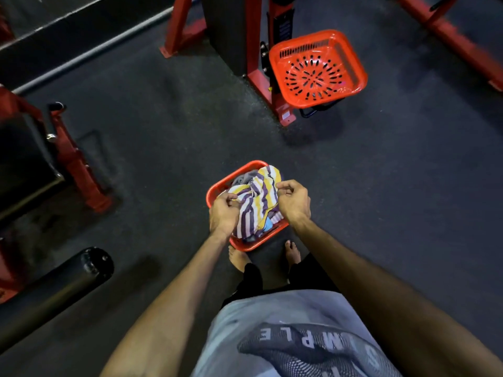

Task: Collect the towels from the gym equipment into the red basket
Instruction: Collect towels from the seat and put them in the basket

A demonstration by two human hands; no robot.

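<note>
Head view: left hand (223,213) curls down, pinching the striped towel (255,205); that towel lies heaped in the red basket (217,189) on the floor; right hand (294,200), wrist bent, pinches its other edge.

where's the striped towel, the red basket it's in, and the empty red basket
purple, yellow and white striped cloth towel (255,202), head view, on the crumpled middle between the two hands
red plastic basket holding the towel (226,180), head view, on its far left rim
empty red perforated plastic basket (313,74), head view, on its slotted floor
</note>
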